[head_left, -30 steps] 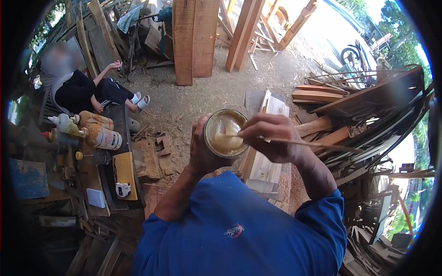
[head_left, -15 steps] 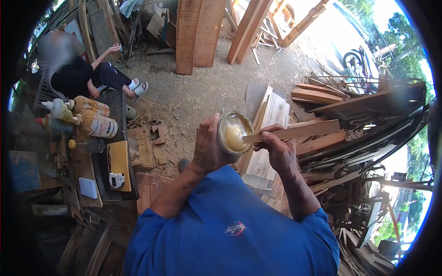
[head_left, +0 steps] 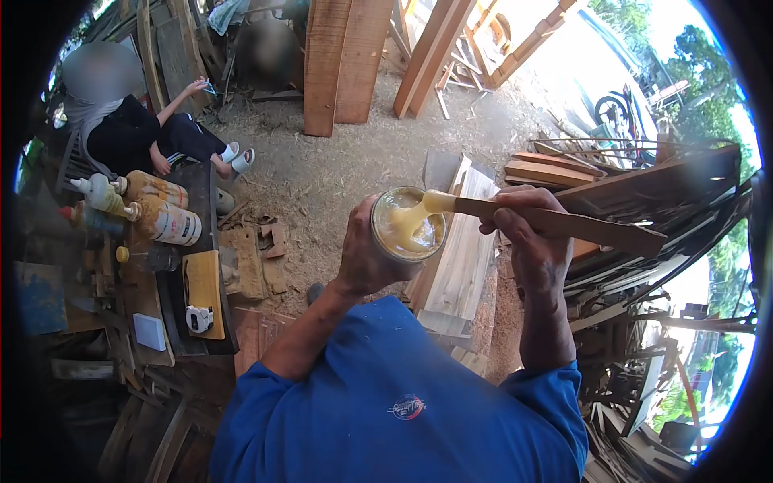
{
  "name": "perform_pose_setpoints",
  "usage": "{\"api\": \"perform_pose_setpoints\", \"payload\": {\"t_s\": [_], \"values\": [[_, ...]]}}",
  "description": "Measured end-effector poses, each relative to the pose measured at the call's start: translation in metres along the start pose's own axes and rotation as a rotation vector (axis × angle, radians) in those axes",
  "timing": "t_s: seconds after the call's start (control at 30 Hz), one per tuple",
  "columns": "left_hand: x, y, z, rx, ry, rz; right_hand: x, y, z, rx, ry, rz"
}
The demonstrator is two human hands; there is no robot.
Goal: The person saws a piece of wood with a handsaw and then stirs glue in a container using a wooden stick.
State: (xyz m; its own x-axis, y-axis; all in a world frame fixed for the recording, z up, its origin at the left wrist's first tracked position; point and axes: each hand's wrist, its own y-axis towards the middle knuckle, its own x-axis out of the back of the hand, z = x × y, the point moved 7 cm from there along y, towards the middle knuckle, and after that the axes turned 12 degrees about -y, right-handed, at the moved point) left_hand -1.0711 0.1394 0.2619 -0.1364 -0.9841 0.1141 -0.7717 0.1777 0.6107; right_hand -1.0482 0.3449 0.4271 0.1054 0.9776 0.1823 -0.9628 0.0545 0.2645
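Stick (head_left: 605,228) shifted since the earlier frame: paste-coated tip now over the jar's (head_left: 409,259) right rim. Tape measure (head_left: 200,319) by the counter's (head_left: 211,229) near-right corner. Left hand (head_left: 362,251): fingers clamped round jar. Right hand (head_left: 541,241): fingers clamped on stick.

Left hand (head_left: 359,253) is curled in a wide grip out front, right hand (head_left: 538,237) in a thumb-and-finger pinch (both bare, btw), left forearm (head_left: 308,328) slanting inward and right forearm (head_left: 547,322) almost straight ahead.
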Motion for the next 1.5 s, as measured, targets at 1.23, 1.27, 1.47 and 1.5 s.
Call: {"api": "perform_pose_setpoints", "payload": {"t_s": [1.23,1.27,1.47,1.5], "values": [[0.015,0.015,0.01,0.12,0.258,-0.108,-0.064,0.066,-0.031,0.499,-0.448,0.418],[0.023,0.022,0.016,0.109,0.262,-0.118,-0.071,0.069,-0.027,0.514,-0.45,0.421],[0.06,0.065,0.021,0.026,0.229,-0.079,-0.128,0.118,-0.04,0.492,-0.397,0.49],[0.073,0.071,0.019,0.018,0.2,-0.142,-0.135,0.131,-0.042,0.513,-0.407,0.462]]}}
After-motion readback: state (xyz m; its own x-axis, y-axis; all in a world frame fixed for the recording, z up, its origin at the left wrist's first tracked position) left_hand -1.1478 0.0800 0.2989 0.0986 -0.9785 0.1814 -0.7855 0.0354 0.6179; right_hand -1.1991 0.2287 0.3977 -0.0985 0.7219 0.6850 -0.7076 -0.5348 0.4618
